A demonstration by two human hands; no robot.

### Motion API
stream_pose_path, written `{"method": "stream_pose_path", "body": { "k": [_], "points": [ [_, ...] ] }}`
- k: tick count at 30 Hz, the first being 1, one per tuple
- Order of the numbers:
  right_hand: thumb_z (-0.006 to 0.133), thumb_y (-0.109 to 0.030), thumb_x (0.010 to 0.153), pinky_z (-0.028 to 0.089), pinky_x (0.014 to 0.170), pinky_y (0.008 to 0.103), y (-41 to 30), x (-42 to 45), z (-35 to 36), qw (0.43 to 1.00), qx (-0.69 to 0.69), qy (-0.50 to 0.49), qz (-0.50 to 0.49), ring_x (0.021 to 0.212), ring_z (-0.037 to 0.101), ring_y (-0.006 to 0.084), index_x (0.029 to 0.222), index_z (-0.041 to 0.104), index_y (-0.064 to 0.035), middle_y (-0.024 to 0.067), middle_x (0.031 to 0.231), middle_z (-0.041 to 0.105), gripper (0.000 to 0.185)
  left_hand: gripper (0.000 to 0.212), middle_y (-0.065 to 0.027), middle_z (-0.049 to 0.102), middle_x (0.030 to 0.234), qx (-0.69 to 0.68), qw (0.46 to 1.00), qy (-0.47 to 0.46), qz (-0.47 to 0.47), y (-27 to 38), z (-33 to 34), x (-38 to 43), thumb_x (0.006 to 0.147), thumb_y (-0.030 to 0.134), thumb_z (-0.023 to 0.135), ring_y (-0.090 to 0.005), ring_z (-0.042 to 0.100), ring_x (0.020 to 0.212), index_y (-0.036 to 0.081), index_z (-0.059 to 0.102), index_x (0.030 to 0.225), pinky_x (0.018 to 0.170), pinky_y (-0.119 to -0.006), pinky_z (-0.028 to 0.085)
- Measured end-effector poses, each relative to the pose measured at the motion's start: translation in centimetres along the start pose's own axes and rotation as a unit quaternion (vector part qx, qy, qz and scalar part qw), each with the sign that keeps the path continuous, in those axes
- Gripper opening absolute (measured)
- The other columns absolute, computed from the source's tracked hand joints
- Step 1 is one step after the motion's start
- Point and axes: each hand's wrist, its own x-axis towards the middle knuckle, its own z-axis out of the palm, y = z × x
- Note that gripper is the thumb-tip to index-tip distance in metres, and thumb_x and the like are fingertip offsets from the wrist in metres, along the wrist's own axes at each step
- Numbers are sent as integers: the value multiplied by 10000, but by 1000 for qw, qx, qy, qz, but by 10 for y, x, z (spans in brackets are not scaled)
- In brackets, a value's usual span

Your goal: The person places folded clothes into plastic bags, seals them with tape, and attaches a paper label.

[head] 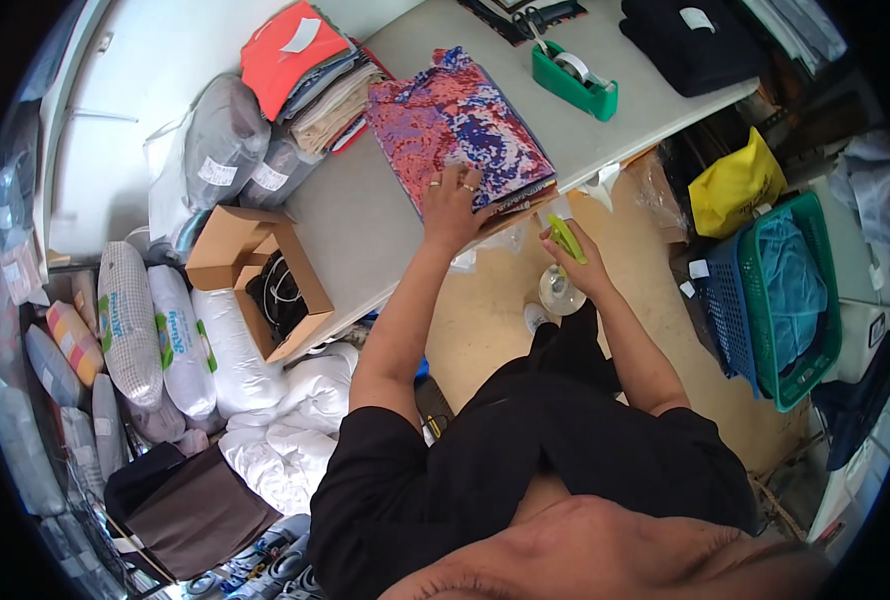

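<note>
My left hand, with rings on its fingers, rests on the near end of a folded multicoloured patterned cloth. That cloth lies on top of other folded fabric at the edge of the grey table. In my right hand is a spray bottle with a yellow-green trigger head and a clear round body, held off the table's front edge. Left of the patterned cloth stands a stack of folded garments with an orange-red one on top. A green tape dispenser sits farther right, with scissors close behind it.
An open cardboard box holding a black item and a white cable stands at the table's left end, near bagged goods. Folded black cloth lies at the right end. Plastic baskets and a yellow bag are on my right.
</note>
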Motion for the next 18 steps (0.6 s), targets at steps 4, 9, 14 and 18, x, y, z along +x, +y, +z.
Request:
{"method": "stream_pose_path", "body": {
  "k": [4,9,14,18],
  "points": [
    [660,-249,901,455,776,273,2,-3,0,1000,20,18,-14,840,570,119,1073,581,-63,31,915,619,264,290,-96,599,988,-15,996,-58,64,-18,-3,12,748,234,725,-296,583,940,79,633,975,791,-407,486],
    [676,-247,883,465,762,289,6,10,19,997,57,31,-51,829,582,141,1071,582,-57,43,919,628,283,277,-144,617,917,-103,990,-94,7,-37,-41,51,788,220,676,-330,606,856,22,648,979,743,-420,486],
    [711,-268,847,477,732,310,0,17,36,994,-54,7,-98,791,596,173,1052,585,-41,88,886,624,331,279,-171,623,866,-139,983,-105,-57,-41,-85,89,824,222,677,-316,607,826,1,670,994,711,-383,459],
    [723,-301,830,472,696,330,27,23,35,993,-25,-10,-116,741,597,211,1001,580,-36,107,813,606,346,309,-158,611,888,-109,988,-102,-43,-31,-57,62,812,241,690,-313,601,862,10,662,1016,747,-383,463]
  ]
}}
